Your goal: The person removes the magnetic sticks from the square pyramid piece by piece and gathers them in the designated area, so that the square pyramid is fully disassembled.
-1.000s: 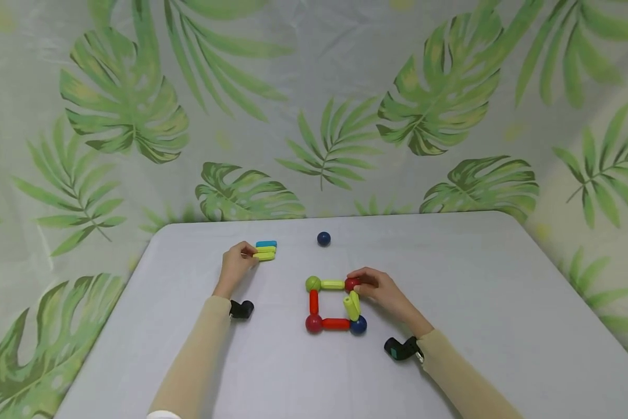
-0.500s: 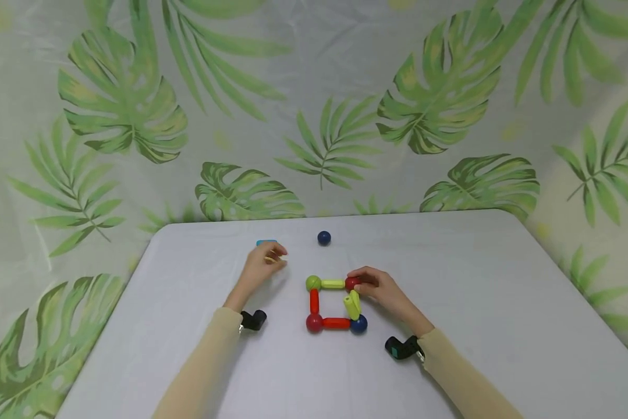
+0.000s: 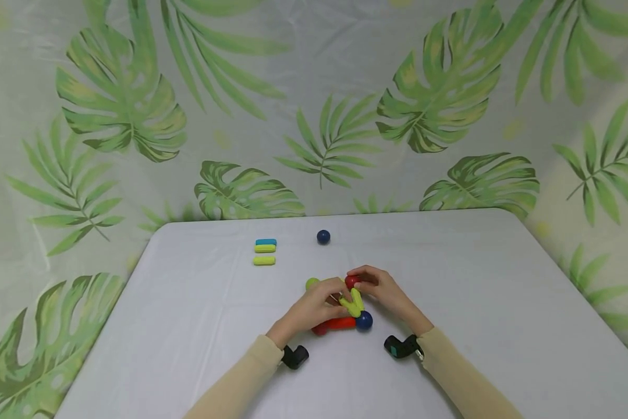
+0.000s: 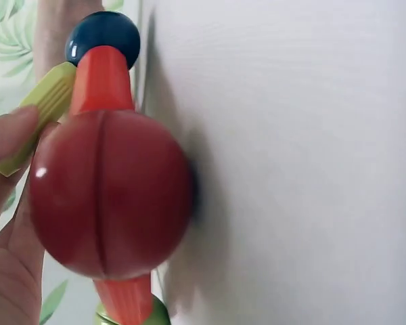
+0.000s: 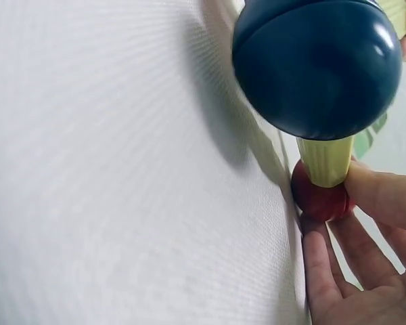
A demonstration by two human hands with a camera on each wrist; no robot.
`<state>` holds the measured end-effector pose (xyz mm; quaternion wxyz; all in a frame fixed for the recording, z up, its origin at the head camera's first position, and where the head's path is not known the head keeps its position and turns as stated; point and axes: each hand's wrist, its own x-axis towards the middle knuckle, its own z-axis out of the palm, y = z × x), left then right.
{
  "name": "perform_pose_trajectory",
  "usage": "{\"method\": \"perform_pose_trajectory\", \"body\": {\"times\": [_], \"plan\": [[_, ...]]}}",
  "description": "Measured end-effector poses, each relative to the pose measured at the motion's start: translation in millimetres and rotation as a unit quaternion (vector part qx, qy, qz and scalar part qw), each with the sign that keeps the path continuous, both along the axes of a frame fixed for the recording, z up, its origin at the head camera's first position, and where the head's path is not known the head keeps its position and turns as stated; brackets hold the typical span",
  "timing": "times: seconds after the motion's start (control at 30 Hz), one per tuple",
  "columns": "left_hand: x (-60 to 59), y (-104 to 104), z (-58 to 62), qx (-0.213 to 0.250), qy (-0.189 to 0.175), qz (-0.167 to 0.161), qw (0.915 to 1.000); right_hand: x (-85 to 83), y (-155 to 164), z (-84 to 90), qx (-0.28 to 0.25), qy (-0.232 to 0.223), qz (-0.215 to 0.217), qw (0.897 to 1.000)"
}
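My left hand (image 3: 314, 305) pinches a yellow-green rod (image 4: 54, 101) that slants up from the near-right blue ball (image 3: 364, 320). My right hand (image 3: 384, 291) grips the far-right red ball (image 3: 352, 281) between thumb and fingers. A second yellow-green rod (image 5: 325, 161) joins that red ball and the blue one. These belong to a square of magnetic-looking balls and rods. Its front has a red rod (image 3: 341, 323) running to another red ball (image 4: 111, 196). The green ball (image 3: 312, 283) at the far-left corner is partly covered by my left hand, as is the square's left side.
Two yellow-green rods, a farther one (image 3: 265, 248) and a nearer one (image 3: 263, 261), lie at the back left. A blue rod (image 3: 266, 242) lies against the farther one. A loose dark blue ball (image 3: 323, 237) rests near the back edge of the white table (image 3: 476, 279).
My left hand has left the loose rods, come right and toward me, and taken hold of the slanting rod. The blue corner ball has shifted slightly right. My right hand stays on the red ball.
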<state>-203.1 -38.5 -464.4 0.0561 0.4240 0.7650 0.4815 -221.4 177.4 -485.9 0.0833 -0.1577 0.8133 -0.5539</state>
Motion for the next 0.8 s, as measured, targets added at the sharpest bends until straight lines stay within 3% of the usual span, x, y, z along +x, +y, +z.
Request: {"method": "perform_pose_trajectory", "body": {"times": [0.27,0.43,0.53,0.67,0.8], "plan": [[-1.9,-7,-1.7,-0.007,0.01,0.065,0.9978,-0.1,-1,0.7,0.002,-0.004,-0.007,1.0],[-8.5,-34,0.3,-0.005,-0.047,0.128,0.9906,0.7,-4,0.8,0.011,-0.018,-0.015,1.0],[-18.3,-63,-3.1,0.009,-0.067,0.221,0.9729,0.8,-4,0.2,0.016,-0.023,-0.022,0.999],[-33.2,-101,-7.5,0.01,-0.078,0.342,0.9362,0.4,-4,-1.3,0.02,-0.025,-0.028,0.999],[-45.6,-126,-9.9,-0.032,-0.091,0.397,0.9126,0.4,-4,-1.8,0.014,-0.03,-0.026,0.999]]}}
